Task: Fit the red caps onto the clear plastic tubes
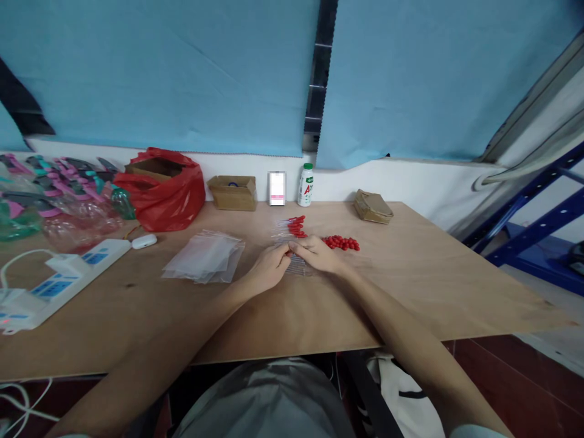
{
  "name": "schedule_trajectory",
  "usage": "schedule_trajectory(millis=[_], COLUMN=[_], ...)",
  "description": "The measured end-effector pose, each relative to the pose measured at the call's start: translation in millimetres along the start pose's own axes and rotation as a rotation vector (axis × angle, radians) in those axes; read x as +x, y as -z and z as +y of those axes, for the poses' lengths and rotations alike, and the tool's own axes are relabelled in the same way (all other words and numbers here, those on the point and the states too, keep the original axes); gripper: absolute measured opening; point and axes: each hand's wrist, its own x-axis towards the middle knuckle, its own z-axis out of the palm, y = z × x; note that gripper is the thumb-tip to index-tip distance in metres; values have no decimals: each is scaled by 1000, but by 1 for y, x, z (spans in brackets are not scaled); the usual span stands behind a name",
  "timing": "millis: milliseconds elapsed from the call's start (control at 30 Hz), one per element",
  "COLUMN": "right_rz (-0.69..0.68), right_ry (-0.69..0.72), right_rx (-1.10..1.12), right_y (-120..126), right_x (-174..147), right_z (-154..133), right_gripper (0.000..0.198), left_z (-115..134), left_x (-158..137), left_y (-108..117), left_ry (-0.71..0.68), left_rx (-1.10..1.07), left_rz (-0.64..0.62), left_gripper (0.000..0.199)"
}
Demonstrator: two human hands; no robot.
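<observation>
Pointing red ends right, with long axes roughly left to right: red-capped tubes — just beyond the left hand and right hand. Both curled, with fingertips meeting; cannot tell whether pinching anything. Partly beneath, also lying left-right, clear tubes; rightward, red caps. Far back, a white bottle — lettered with a large red "A".

My left hand and right hand meet at the fingertips, so I can't make out what is between them. They cover part of the thin clear tubes below, and my right hand hides one edge of the red caps. The phone's screen is blurred. The left edge crops the power strip and spray bottles.
</observation>
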Motion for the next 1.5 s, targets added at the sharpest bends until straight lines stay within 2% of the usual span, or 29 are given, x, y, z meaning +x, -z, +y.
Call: schedule_trajectory(millis=[367,533,700,800,967,1167,1300,1500], right_rz=[-102,-108,-149,-120,-57,27,39,-44], right_ry=[-67,-80,-126,-155,-108,-62,-69,-33], right_rx=[78,99,94,79,51,-81,-49,-36], right_y=[8,11,13,11,7,-6,-8,2], right_x=[-2,-2,-3,-4,-4,-2,-1,-2], right_z=[-12,-8,-1,1,3,5,-2,-9], right_gripper=[60,56,51,49,46,55,57,55], left_z=[1,3,0,1,6,1,-1,5], left_x=[0,-1,-4,-5,-4,-3,-4,-1], left_y=[0,1,5,6,7,4,3,2], left_ry=[5,64,154,157,102,-10,-26,-31], left_rx=[-84,-170,-350,-378,-255,-32,81,89], left_rz=[-48,-54,-180,-216,-122,48,65,70], left_gripper=[23,21,30,29,18,14,16,16])
